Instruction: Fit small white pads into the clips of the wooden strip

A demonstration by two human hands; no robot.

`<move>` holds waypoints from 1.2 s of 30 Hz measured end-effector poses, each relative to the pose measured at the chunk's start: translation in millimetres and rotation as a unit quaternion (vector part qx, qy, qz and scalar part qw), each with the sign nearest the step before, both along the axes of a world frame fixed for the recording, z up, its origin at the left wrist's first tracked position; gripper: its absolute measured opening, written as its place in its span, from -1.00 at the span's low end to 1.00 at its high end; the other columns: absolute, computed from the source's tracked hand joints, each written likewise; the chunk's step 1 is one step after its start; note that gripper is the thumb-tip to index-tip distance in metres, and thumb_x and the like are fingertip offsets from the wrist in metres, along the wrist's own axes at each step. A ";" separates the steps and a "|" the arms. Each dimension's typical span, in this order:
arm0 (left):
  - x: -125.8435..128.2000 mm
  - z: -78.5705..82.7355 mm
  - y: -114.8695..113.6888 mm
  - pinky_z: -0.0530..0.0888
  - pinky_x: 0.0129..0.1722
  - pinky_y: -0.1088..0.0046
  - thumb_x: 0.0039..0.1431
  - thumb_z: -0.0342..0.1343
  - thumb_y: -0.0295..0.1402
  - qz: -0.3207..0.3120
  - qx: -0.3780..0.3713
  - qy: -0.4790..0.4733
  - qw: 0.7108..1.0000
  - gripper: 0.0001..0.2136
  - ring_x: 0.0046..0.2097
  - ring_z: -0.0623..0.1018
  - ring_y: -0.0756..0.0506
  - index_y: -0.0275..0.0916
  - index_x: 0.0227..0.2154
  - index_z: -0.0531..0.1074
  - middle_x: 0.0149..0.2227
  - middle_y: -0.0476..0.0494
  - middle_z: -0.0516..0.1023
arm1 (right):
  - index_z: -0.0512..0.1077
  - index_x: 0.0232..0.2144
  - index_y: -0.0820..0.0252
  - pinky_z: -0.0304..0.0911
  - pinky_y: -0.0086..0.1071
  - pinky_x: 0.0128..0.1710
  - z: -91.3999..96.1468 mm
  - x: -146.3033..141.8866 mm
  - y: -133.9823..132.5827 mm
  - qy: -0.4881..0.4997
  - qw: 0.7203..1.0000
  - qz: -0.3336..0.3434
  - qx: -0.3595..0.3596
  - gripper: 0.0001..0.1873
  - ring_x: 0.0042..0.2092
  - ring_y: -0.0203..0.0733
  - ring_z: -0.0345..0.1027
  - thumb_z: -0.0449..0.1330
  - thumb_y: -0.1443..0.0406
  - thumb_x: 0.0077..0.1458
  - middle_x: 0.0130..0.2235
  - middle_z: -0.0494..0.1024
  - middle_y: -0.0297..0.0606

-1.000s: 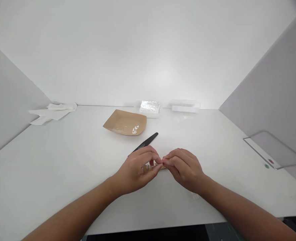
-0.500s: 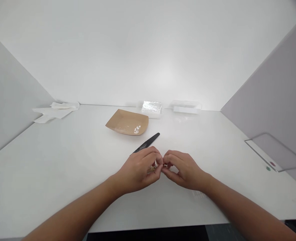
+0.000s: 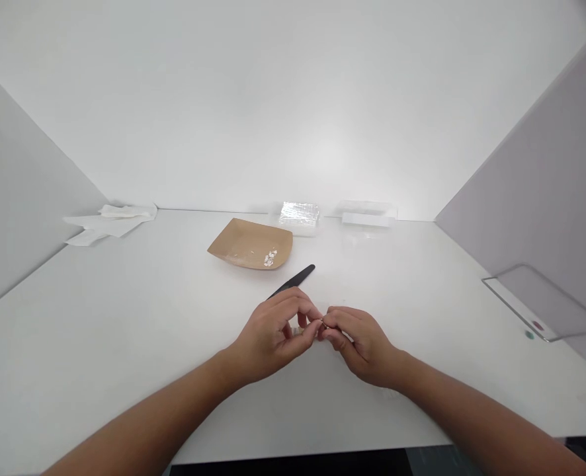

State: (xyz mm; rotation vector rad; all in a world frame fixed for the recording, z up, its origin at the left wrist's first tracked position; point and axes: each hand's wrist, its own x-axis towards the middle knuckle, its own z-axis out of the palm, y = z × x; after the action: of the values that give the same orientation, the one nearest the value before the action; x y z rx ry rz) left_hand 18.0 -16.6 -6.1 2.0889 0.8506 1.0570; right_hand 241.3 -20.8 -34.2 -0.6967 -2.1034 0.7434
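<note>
My left hand (image 3: 273, 334) and my right hand (image 3: 360, 340) meet fingertip to fingertip just above the white table (image 3: 124, 317), near its front middle. Both are curled in a pinch around a small pale object (image 3: 300, 329) that is mostly hidden by the fingers; I cannot make out what it is. Just behind my left hand lies a black flat tool (image 3: 295, 280), partly covered by the knuckles. Farther back sits a brown paper tray (image 3: 250, 244) with a few small white bits in it.
Crumpled white tissues (image 3: 109, 220) lie at the back left. Two clear plastic boxes (image 3: 300, 217) (image 3: 369, 215) stand by the back wall. A clear sheet (image 3: 541, 301) lies at the right edge, beside grey side panels.
My right hand's fingers have curled tighter and the hand has turned slightly, staying pinched against the left. The view has shifted a little.
</note>
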 end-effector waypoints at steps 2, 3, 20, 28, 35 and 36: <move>-0.6 -0.9 1.2 0.47 -0.49 0.64 0.35 0.18 -0.46 0.007 0.008 -0.005 1.000 -0.93 -0.29 0.53 0.03 -0.19 -0.21 0.54 -0.27 -0.06 0.55 | 0.34 -0.29 0.11 0.14 -0.41 -0.36 0.7 -0.3 -1.6 0.007 0.999 -0.008 -0.041 -0.75 -0.40 -0.29 0.18 -0.01 0.27 0.49 -0.43 0.34 -0.40; -0.7 -1.4 1.8 0.48 -0.49 0.64 0.36 0.18 -0.46 0.011 0.012 -0.008 1.000 -0.92 -0.29 0.54 0.03 -0.19 -0.19 0.55 -0.26 -0.07 0.56 | 0.35 -0.29 0.11 0.14 -0.41 -0.36 1.6 -0.3 -2.4 0.009 0.998 -0.012 -0.069 -0.72 -0.40 -0.29 0.18 -0.02 0.24 0.50 -0.43 0.35 -0.40; -0.4 -3.1 4.0 0.48 -0.57 0.68 0.29 0.22 -0.53 0.016 0.046 -0.044 0.998 -0.84 -0.31 0.59 0.02 -0.23 -0.14 0.62 -0.27 -0.13 0.60 | 0.25 -0.48 0.14 0.09 -0.38 -0.41 13.6 0.5 -7.3 0.058 0.941 -0.012 -0.334 -0.43 -0.46 -0.31 0.06 -0.07 -0.06 0.49 -0.54 0.23 -0.44; 0.6 1.4 0.6 0.50 -0.60 0.68 0.22 0.22 -0.57 0.002 0.002 -0.066 0.998 -0.79 -0.33 0.58 0.02 -0.21 -0.15 0.64 -0.26 -0.12 0.60 | 0.31 -0.39 0.13 0.05 -0.42 -0.43 11.9 2.8 -4.1 -0.020 0.994 -0.044 -0.095 -0.60 -0.47 -0.32 0.08 -0.01 0.11 0.51 -0.50 0.27 -0.44; 2.4 10.0 -2.8 0.44 -0.64 0.69 0.15 0.19 -0.63 -0.016 -0.018 -0.096 0.995 -0.76 -0.37 0.57 0.02 -0.21 -0.21 0.64 -0.30 -0.11 0.60 | 0.38 -0.31 0.17 -0.04 -0.37 -0.39 16.5 3.0 -0.5 -0.108 0.956 -0.107 0.251 -0.81 -0.49 -0.38 0.13 0.16 0.31 0.43 -0.50 0.39 -0.46; 2.4 10.3 -2.9 0.44 -0.64 0.69 0.14 0.19 -0.64 -0.021 -0.017 -0.099 0.995 -0.75 -0.37 0.58 0.02 -0.21 -0.22 0.64 -0.30 -0.11 0.60 | 0.39 -0.30 0.17 -0.05 -0.36 -0.40 18.6 3.4 -1.3 -0.120 0.948 -0.112 0.272 -0.82 -0.49 -0.38 0.13 0.17 0.32 0.42 -0.51 0.39 -0.47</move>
State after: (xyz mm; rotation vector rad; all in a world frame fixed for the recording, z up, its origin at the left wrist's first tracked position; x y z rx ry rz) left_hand 20.4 -19.5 4.2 1.9274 0.7177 1.1958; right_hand 244.7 -22.1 -15.6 -0.7185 -2.2505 -0.0622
